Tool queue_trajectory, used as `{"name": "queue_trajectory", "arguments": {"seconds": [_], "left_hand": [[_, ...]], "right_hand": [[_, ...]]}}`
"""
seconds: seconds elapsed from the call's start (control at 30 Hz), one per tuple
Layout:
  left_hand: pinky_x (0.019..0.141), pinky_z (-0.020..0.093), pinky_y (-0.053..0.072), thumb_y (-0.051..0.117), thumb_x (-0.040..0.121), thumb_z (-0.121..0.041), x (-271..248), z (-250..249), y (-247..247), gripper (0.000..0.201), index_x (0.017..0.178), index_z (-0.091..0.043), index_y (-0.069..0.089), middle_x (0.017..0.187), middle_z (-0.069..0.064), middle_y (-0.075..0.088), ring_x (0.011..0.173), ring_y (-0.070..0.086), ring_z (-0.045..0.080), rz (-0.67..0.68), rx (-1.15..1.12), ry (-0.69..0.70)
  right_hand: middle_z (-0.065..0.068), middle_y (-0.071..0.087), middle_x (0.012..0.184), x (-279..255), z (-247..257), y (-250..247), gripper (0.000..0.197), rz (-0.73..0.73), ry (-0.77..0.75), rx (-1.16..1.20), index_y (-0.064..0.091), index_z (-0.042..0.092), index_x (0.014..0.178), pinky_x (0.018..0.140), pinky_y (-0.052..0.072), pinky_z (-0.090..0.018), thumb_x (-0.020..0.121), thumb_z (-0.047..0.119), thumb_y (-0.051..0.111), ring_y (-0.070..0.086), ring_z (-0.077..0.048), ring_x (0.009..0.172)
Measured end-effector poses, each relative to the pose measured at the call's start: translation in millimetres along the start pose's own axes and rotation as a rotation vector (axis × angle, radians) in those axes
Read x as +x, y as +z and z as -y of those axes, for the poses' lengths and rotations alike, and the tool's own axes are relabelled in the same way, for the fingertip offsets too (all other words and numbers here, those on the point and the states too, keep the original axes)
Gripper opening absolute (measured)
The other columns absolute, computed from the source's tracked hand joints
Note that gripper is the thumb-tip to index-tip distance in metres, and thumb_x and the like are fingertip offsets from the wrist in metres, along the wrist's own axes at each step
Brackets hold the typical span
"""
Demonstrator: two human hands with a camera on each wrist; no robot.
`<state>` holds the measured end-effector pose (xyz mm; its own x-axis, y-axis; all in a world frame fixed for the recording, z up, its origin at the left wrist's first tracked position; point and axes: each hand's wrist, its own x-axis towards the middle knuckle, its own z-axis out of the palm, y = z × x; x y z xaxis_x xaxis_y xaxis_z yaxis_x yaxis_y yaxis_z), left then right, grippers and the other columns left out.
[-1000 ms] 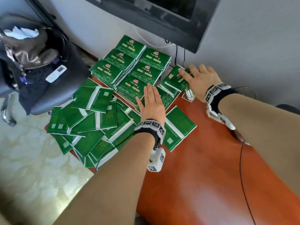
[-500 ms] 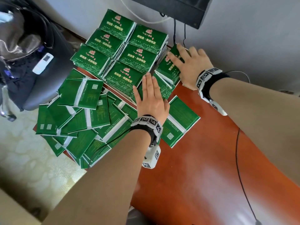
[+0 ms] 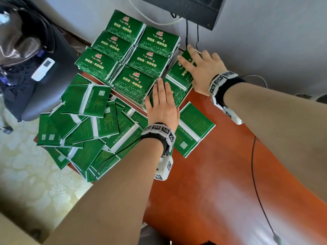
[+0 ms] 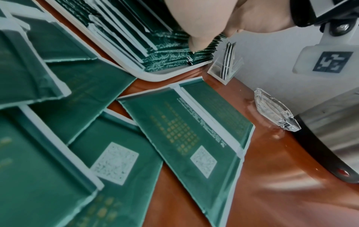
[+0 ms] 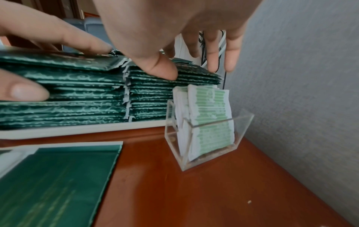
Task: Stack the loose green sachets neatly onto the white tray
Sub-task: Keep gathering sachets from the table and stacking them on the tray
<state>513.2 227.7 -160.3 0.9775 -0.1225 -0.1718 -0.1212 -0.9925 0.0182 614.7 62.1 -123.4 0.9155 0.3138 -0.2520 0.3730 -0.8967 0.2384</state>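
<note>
Several stacks of green sachets (image 3: 134,55) fill the white tray (image 4: 136,73), whose rim also shows in the right wrist view (image 5: 77,129). My left hand (image 3: 161,96) lies flat with straight fingers on the tray's near right stack, and its thumb (image 4: 196,43) touches that stack's edge. My right hand (image 3: 196,64) rests spread on the far right stack (image 3: 178,76), thumb (image 5: 163,72) against its side. Loose sachets (image 3: 85,128) lie heaped face down on the table's left. One more loose sachet (image 3: 194,128) lies beside my left wrist.
A clear acrylic holder of pale packets (image 5: 205,126) stands right of the tray by the wall. A glass ashtray (image 4: 276,113) and a steel kettle (image 4: 330,138) stand further right. A black screen (image 3: 185,7) hangs above, and a chair with a bag (image 3: 35,59) stands left. Cables (image 3: 258,191) cross the red-brown table (image 3: 212,191).
Both hands stay flat on the tray's right-hand stacks. My left hand has slid a little further onto the near stack. The head view has tilted closer over the tray.
</note>
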Motion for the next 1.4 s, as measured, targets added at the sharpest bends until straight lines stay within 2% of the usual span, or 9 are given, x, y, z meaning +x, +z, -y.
{"name": "queue_trajectory", "arguments": {"seconds": [0.23, 0.37, 0.47, 0.57, 0.67, 0.87, 1.13, 1.3, 1.4], "left_hand": [[0.119, 0.055, 0.021, 0.05, 0.098, -0.043, -1, 0, -2, 0.085, 0.158, -0.004, 0.005, 0.167, 0.016, -0.001, 0.153, 0.011, 0.031, 0.008, -0.001, 0.014], [0.121, 0.058, 0.012, 0.046, 0.095, -0.053, -11, 1, -10, 0.092, 0.158, -0.003, 0.002, 0.167, 0.016, -0.004, 0.154, 0.0, 0.032, 0.018, 0.009, 0.042], [0.122, 0.059, 0.006, 0.043, 0.095, -0.053, -21, 3, -22, 0.092, 0.158, -0.004, -0.001, 0.167, 0.014, -0.008, 0.154, -0.007, 0.031, 0.023, 0.011, 0.049], [0.122, 0.058, 0.005, 0.041, 0.095, -0.051, -37, 9, -38, 0.089, 0.159, -0.005, -0.002, 0.167, 0.013, -0.01, 0.154, -0.008, 0.03, 0.023, 0.018, 0.052], [0.123, 0.055, 0.005, 0.044, 0.097, -0.047, -61, 21, -50, 0.086, 0.159, -0.007, 0.0, 0.167, 0.012, -0.008, 0.154, -0.006, 0.028, 0.035, -0.005, 0.094], [0.124, 0.054, 0.003, 0.045, 0.099, -0.045, -105, 69, -47, 0.085, 0.159, -0.009, -0.002, 0.167, 0.009, -0.011, 0.154, -0.01, 0.026, 0.175, 0.121, 0.202], [0.125, 0.049, 0.0, 0.041, 0.1, -0.048, -81, 145, -71, 0.083, 0.16, -0.009, -0.002, 0.167, 0.009, -0.011, 0.154, -0.01, 0.026, 0.084, 0.166, 0.285], [0.125, 0.048, 0.0, 0.041, 0.099, -0.046, -60, 205, -69, 0.085, 0.159, -0.01, -0.005, 0.166, 0.008, -0.014, 0.153, -0.012, 0.024, 0.115, 0.18, 0.411], [0.125, 0.047, -0.003, 0.042, 0.1, -0.047, -59, 253, -56, 0.086, 0.159, -0.011, -0.008, 0.166, 0.006, -0.016, 0.153, -0.014, 0.023, 0.188, 0.218, 0.461]], "right_hand": [[-0.011, 0.0, 0.166, -10, -1, -5, 0.102, 0.036, 0.006, 0.02, 0.0, 0.033, 0.158, 0.108, 0.035, -0.052, 0.081, 0.028, 0.067, 0.03, -0.039, 0.14], [-0.01, 0.0, 0.166, -27, -3, -13, 0.104, 0.035, 0.023, 0.03, 0.0, 0.033, 0.158, 0.109, 0.035, -0.052, 0.08, 0.029, 0.069, 0.03, -0.039, 0.14], [-0.012, 0.001, 0.166, -44, -3, -24, 0.105, 0.028, 0.052, 0.044, 0.0, 0.032, 0.157, 0.108, 0.036, -0.053, 0.081, 0.033, 0.071, 0.032, -0.039, 0.139], [-0.014, 0.006, 0.165, -71, -2, -38, 0.098, 0.01, 0.095, 0.078, 0.004, 0.028, 0.158, 0.107, 0.037, -0.053, 0.084, 0.033, 0.068, 0.034, -0.039, 0.138], [-0.016, 0.011, 0.164, -103, 11, -44, 0.089, 0.01, 0.151, 0.148, 0.009, 0.023, 0.158, 0.109, 0.035, -0.053, 0.087, 0.025, 0.062, 0.033, -0.039, 0.139], [-0.014, 0.011, 0.164, -157, 64, -27, 0.088, 0.159, 0.199, 0.261, 0.008, 0.02, 0.158, 0.115, 0.029, -0.054, 0.086, 0.015, 0.059, 0.024, -0.037, 0.146], [-0.011, 0.007, 0.166, -170, 126, -38, 0.086, 0.177, 0.358, 0.374, 0.004, 0.019, 0.159, 0.123, 0.018, -0.046, 0.093, 0.024, 0.057, 0.017, -0.032, 0.15], [-0.014, 0.016, 0.163, -159, 177, -43, 0.079, 0.184, 0.523, 0.419, 0.014, 0.016, 0.158, 0.12, 0.024, -0.048, 0.091, 0.023, 0.056, 0.023, -0.033, 0.147], [-0.015, 0.029, 0.157, -143, 230, -52, 0.071, 0.179, 0.542, 0.456, 0.024, 0.014, 0.154, 0.116, 0.03, -0.049, 0.091, 0.024, 0.056, 0.03, -0.033, 0.143]]}}
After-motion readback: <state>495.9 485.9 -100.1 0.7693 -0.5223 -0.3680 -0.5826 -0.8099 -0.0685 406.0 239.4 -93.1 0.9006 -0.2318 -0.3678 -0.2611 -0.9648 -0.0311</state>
